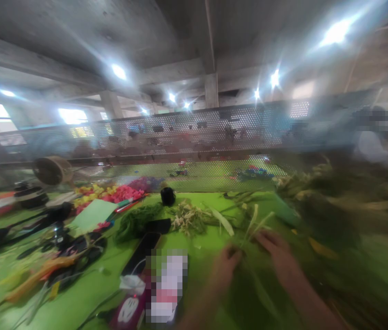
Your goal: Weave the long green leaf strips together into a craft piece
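Over the green tabletop, my left hand (227, 263) pinches the lower part of a pale green leafy stem (248, 230), its narrow leaves pointing up and away. My right hand (276, 246) lies close on the right, fingertips closed at the base of the same leaves. Motion blur hides the exact grip. Below and between the hands a long pale leaf (260, 288) trails down, also smeared. Just beyond my left hand lies another pale leaf (223, 221), beside a heap of small cream-coloured pieces (188, 217).
Dark green leafy bundles (334, 201) crowd the right side. A phone (141, 256) and a purple power bank-like box (130, 302) lie to the left, near cables. Pink and yellow pieces (118, 195), a fan (52, 170) and a perforated metal divider (197, 133) stand further back.
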`<state>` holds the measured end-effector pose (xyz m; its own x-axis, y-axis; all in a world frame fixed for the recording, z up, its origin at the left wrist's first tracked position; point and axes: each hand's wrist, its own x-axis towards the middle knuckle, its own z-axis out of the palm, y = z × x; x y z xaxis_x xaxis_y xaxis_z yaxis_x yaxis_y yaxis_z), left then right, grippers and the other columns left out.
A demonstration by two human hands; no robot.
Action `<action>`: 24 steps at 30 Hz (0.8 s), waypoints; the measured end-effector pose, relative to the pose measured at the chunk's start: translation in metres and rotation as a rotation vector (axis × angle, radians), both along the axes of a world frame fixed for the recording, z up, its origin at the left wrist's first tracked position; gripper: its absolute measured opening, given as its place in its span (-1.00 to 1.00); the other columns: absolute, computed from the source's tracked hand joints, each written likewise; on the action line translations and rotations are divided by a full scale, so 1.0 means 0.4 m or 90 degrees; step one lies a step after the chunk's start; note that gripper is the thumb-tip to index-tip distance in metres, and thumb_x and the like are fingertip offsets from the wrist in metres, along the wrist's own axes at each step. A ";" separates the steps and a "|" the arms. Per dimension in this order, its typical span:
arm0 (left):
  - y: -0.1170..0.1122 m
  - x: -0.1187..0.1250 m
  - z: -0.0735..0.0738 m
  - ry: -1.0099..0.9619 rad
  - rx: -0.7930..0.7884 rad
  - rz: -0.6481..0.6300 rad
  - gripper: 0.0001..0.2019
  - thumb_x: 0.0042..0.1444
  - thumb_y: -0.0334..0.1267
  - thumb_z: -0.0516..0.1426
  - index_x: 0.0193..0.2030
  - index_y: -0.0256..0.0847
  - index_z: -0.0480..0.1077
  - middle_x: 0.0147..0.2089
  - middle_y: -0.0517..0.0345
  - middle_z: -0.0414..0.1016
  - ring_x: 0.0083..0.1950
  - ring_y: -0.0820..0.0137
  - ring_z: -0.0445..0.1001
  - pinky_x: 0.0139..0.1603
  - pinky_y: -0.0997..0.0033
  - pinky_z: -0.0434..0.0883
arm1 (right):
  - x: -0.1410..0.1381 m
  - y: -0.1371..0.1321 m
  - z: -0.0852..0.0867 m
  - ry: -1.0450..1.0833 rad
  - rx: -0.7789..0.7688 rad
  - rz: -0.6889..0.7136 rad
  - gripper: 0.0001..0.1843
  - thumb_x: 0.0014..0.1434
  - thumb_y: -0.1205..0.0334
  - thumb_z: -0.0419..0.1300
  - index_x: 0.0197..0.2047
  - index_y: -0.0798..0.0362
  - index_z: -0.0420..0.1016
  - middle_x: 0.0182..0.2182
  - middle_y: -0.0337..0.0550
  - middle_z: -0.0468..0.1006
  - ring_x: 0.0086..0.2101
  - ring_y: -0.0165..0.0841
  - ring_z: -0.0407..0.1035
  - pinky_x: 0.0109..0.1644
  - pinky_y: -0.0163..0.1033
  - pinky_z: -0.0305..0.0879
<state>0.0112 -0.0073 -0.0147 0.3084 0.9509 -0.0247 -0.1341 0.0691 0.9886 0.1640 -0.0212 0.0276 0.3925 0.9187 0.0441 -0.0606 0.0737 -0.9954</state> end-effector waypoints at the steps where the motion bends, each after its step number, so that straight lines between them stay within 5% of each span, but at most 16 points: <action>1: 0.002 0.001 -0.002 -0.009 0.001 -0.005 -0.75 -0.04 -0.10 0.19 -0.32 -0.26 0.43 -0.60 0.25 0.25 -0.44 0.44 0.28 -0.28 0.43 0.24 | 0.001 -0.002 0.000 0.004 0.002 0.005 -0.72 -0.25 -0.03 0.32 -0.52 0.00 0.58 -0.53 -0.22 0.57 -0.46 -0.34 0.36 -0.35 -0.28 0.28; 10: 0.005 0.004 -0.005 -0.017 0.013 -0.020 -0.80 -0.05 -0.13 0.18 -0.43 -0.24 0.38 -0.62 0.30 0.20 -0.53 0.50 0.15 -0.31 0.44 0.20 | 0.010 0.006 -0.023 0.000 0.025 0.007 -0.69 -0.21 0.00 0.30 -0.43 0.04 0.56 -0.45 -0.18 0.58 -0.43 -0.31 0.38 -0.33 -0.25 0.29; 17: 0.003 0.008 -0.011 0.040 0.038 0.020 -0.82 -0.04 -0.16 0.18 -0.36 -0.25 0.44 -0.60 0.26 0.25 -0.42 0.43 0.26 -0.27 0.44 0.21 | -0.003 0.000 -0.003 -0.009 0.006 -0.029 -0.77 -0.24 0.04 0.29 -0.54 0.01 0.46 -0.58 -0.28 0.48 -0.49 -0.34 0.34 -0.37 -0.25 0.32; 24: 0.002 0.008 -0.013 0.045 0.049 0.023 -0.82 0.00 -0.22 0.15 -0.28 -0.24 0.46 -0.57 0.23 0.30 -0.38 0.40 0.31 -0.25 0.43 0.23 | 0.012 -0.016 0.003 -0.094 0.025 0.012 -0.70 -0.20 -0.03 0.28 -0.43 0.00 0.55 -0.40 -0.19 0.58 -0.34 -0.27 0.41 -0.26 -0.23 0.35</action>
